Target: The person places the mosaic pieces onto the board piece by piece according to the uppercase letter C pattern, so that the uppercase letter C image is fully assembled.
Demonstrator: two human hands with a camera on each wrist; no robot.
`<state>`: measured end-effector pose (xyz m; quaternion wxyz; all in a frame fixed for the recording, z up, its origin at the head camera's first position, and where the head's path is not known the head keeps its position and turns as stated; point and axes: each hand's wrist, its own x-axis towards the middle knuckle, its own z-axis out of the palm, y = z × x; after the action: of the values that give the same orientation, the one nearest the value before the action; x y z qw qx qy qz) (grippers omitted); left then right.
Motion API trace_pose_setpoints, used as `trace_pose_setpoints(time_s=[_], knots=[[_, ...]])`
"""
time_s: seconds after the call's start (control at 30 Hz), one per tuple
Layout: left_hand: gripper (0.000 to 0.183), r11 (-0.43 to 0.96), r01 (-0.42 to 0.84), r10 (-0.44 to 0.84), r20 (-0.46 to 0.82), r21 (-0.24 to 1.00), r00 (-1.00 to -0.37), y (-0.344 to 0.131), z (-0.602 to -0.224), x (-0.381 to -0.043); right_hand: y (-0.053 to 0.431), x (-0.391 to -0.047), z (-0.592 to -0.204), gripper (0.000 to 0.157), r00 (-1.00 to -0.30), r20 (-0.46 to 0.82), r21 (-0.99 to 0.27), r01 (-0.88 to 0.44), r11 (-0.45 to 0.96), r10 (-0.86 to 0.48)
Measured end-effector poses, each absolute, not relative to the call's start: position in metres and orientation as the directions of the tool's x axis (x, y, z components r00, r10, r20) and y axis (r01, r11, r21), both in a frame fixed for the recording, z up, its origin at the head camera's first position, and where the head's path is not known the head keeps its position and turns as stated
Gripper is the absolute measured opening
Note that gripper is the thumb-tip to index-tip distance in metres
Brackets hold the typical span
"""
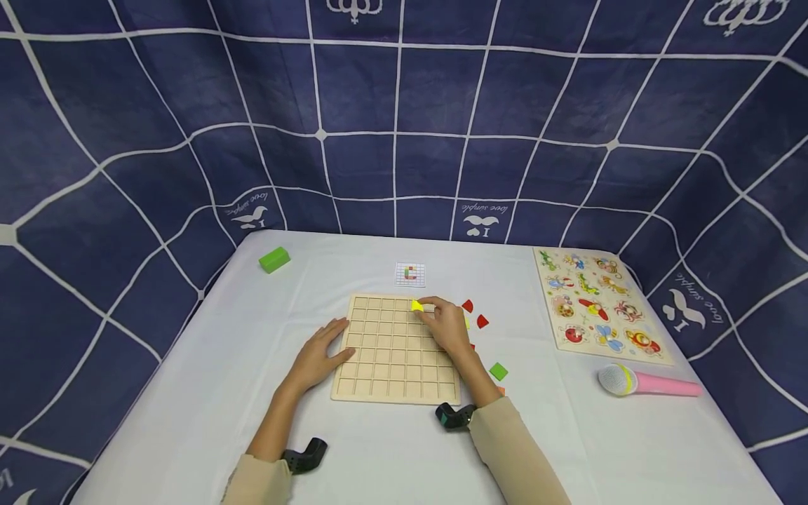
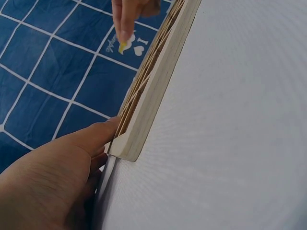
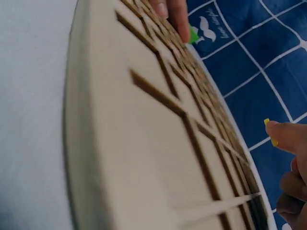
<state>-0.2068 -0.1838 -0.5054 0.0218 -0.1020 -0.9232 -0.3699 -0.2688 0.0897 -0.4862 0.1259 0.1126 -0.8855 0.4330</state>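
A square wooden grid board (image 1: 391, 344) lies on the white table. My left hand (image 1: 318, 358) rests against its left side, fingers extended along the edge and thumb on the frame; in the left wrist view the thumb touches the board's side (image 2: 153, 103). My right hand (image 1: 449, 328) pinches a small yellow piece (image 1: 416, 306) between thumb and fingertips, over the board's far right part. In the right wrist view the yellow piece (image 3: 267, 122) shows on both sides of the fingertip. The grid squares in sight hold no pieces.
Right of the board lie red pieces (image 1: 482, 321), a green square (image 1: 498, 371) and an orange piece (image 1: 501, 391), partly hidden. A pattern card (image 1: 410, 275) lies behind the board. A green block (image 1: 274, 260), an animal puzzle board (image 1: 600, 306) and a pink microphone (image 1: 665, 384) lie farther out.
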Motion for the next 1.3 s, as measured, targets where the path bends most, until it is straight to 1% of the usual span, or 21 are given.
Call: trace_pose_setpoints(time_s=[0.07,0.17,0.7,1.1,1.3], knots=[[0.067,0.704,0.204,0.173,0.114,0.680,-0.978,-0.184,-0.506,-0.207,0.086,-0.270,-0.492,0.029,-0.952,0.290,-0.734,-0.288,0.615,-0.099],[0.067,0.700,0.200,0.172,0.111,0.686,-0.979,-0.183,-0.507,-0.207,0.083,-0.271,-0.498,0.029,-0.954,0.279,-0.715,-0.281,0.640,-0.107],[0.066,0.696,0.216,0.189,0.117,0.685,-0.975,-0.181,-0.505,-0.207,0.085,-0.264,-0.498,0.026,-0.939,0.314,-0.607,-0.310,0.732,-0.137],[0.066,0.695,0.210,0.183,0.113,0.688,-0.977,-0.180,-0.505,-0.207,0.084,-0.266,-0.501,0.028,-0.942,0.306,-0.601,-0.301,0.741,-0.134],[0.067,0.702,0.216,0.181,0.124,0.679,-0.976,-0.182,-0.506,-0.207,0.086,-0.263,-0.497,0.028,-0.928,0.342,-0.615,-0.341,0.711,-0.149]])
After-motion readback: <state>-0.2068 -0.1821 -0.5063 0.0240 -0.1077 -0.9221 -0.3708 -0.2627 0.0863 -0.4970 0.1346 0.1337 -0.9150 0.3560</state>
